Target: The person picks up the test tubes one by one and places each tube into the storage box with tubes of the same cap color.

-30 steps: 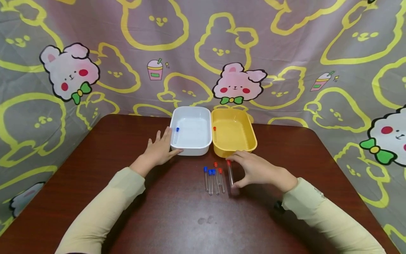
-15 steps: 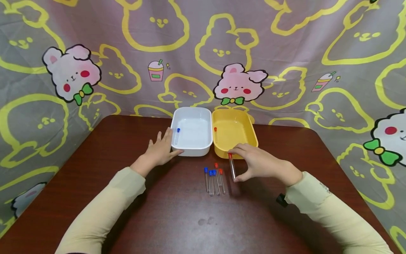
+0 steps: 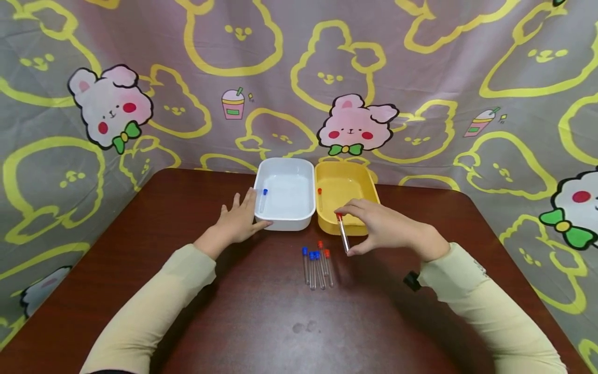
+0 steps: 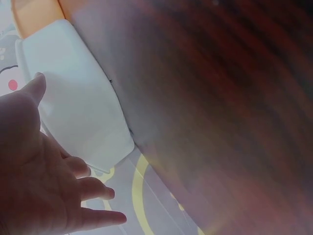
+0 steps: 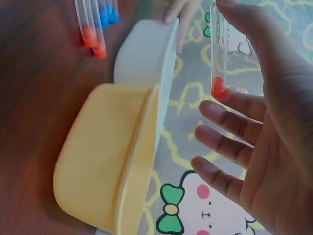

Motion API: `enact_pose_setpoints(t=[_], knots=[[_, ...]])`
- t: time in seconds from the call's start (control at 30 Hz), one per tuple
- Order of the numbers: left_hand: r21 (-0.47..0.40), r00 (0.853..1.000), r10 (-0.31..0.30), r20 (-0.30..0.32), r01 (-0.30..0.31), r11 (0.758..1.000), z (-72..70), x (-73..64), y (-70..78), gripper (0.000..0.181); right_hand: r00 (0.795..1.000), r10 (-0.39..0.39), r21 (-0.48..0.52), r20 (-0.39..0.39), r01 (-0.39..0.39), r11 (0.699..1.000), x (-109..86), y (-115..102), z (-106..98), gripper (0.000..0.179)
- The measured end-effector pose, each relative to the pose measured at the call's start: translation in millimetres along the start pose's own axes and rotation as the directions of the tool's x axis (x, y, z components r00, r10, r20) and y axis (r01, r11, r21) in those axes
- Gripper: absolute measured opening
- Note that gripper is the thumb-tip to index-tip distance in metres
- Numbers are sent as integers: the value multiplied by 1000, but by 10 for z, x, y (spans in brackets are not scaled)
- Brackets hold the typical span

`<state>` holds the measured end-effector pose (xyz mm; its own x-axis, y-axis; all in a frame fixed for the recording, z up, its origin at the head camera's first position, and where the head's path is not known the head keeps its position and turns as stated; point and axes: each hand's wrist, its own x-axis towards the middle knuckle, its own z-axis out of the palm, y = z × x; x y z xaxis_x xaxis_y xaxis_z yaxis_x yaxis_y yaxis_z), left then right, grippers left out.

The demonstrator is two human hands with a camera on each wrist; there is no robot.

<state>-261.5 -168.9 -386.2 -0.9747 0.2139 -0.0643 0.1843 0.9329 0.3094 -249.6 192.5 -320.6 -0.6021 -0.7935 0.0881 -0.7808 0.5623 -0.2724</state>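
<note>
My right hand (image 3: pixel 385 227) pinches a red-capped test tube (image 3: pixel 344 235) by its two ends, thumb at the round bottom and a finger at the cap. It hangs in front of the near wall of the yellow bin (image 3: pixel 329 225). In the right wrist view the tube (image 5: pixel 218 54) shows clear and upright in that picture. With fingers spread, my left hand (image 3: pixel 235 219) rests against the left side of the white bin (image 3: pixel 289 225). A blue-capped tube (image 3: pixel 264 200) leans inside the white bin, and a red-capped tube (image 3: pixel 320 195) stands in the yellow one.
Several capped tubes (image 3: pixel 317 270), blue and red, lie grouped on the dark wooden table (image 3: pixel 261 322) in front of the bins. A small black object (image 3: pixel 412 281) shows beside the right sleeve. A patterned curtain (image 3: pixel 187 62) hangs behind the table.
My right hand has lifted the red-capped tube from beside the group and moved it up and forward to the yellow bin's front. My left hand stays at the white bin.
</note>
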Motion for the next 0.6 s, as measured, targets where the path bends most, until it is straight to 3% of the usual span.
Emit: enact_pose_setpoints(t=[0.23, 0.6], knots=[[-3, 1000, 0, 5, 0, 1000, 4, 5, 2, 104, 999, 48, 65, 9, -48, 997, 81, 106, -65, 88], [16, 1000, -6, 16, 6, 1000, -18, 3, 6, 105, 997, 76, 90, -2, -75, 993, 345, 325, 48, 86]])
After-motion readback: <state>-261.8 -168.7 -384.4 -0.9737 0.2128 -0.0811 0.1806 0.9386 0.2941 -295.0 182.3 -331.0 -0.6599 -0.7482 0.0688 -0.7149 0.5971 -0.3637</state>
